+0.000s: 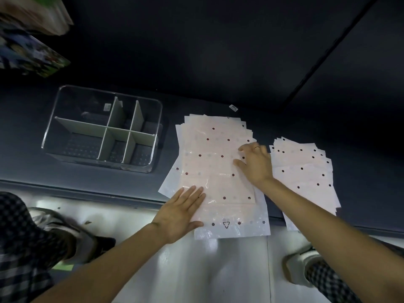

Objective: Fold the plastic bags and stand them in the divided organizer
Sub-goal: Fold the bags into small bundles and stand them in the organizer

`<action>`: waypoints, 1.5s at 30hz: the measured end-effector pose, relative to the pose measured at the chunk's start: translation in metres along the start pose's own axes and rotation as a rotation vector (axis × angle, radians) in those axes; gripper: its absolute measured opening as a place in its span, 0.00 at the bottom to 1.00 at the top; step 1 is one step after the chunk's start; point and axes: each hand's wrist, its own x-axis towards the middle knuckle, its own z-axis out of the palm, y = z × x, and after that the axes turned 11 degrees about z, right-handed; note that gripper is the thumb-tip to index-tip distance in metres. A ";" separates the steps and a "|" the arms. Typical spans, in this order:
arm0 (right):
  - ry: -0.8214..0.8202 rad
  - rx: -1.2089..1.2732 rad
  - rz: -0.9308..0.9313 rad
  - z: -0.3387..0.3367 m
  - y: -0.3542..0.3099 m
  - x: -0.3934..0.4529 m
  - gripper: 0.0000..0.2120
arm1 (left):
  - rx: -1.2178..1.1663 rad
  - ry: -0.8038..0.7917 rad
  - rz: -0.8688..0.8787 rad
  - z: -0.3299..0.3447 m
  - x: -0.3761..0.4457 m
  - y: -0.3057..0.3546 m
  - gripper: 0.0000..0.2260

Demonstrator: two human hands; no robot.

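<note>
A stack of pale pink plastic bags with dark dots (209, 158) lies flat on the dark grey table, its near end hanging over the table's front edge. My left hand (181, 211) lies flat on the stack's near left corner, fingers straight. My right hand (254, 164) rests on the stack's right side with spread fingers pressing the top bag. A second, smaller stack of the same bags (306, 178) lies to the right. The clear divided organizer (54, 119) stands at the left, with grey dividers and nothing in its compartments.
The table's front edge (87, 191) runs across below the organizer. Beneath it are a pale floor and my shoes (299, 270). Colourful packages (32, 55) hang at the top left. A small tag (233, 107) lies behind the main stack.
</note>
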 end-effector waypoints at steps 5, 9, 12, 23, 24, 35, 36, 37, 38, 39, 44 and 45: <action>-0.068 0.137 -0.449 0.034 -0.022 -0.084 0.25 | 0.060 -0.019 0.019 0.002 0.002 -0.002 0.35; -0.249 -0.097 -0.480 0.065 -0.008 -0.109 0.33 | 0.056 0.005 0.016 0.004 0.002 -0.002 0.34; -0.227 -0.160 -0.394 0.062 0.024 -0.106 0.35 | 0.020 0.017 0.014 0.003 -0.004 -0.007 0.32; 0.158 -0.048 -0.434 0.024 0.065 -0.092 0.16 | -0.086 0.051 -0.016 -0.013 -0.004 -0.018 0.27; 0.177 -0.063 -0.457 0.023 0.063 -0.089 0.15 | -0.099 0.066 -0.032 -0.015 -0.003 -0.018 0.27; 0.036 -0.082 -0.571 0.015 0.059 -0.072 0.18 | -0.215 0.213 -0.149 -0.023 0.012 -0.029 0.23; -0.057 0.023 -0.473 0.014 0.058 -0.071 0.13 | -0.237 0.244 -0.140 -0.023 0.011 -0.030 0.22; -0.158 0.162 -0.339 0.012 0.056 -0.070 0.10 | -0.269 0.288 -0.123 -0.023 0.010 -0.031 0.20; -0.247 0.317 -0.202 0.008 0.054 -0.069 0.07 | -0.304 0.335 -0.103 -0.022 0.009 -0.032 0.19; -0.334 0.458 -0.106 0.004 0.054 -0.066 0.05 | -0.346 0.375 -0.092 -0.023 0.008 -0.034 0.18; -0.597 0.890 0.104 -0.006 0.056 -0.061 0.06 | -0.926 0.542 -0.405 -0.028 0.007 -0.037 0.06; -0.591 0.928 0.162 -0.003 0.055 -0.061 0.07 | -1.041 0.563 -0.445 -0.029 0.009 -0.037 0.04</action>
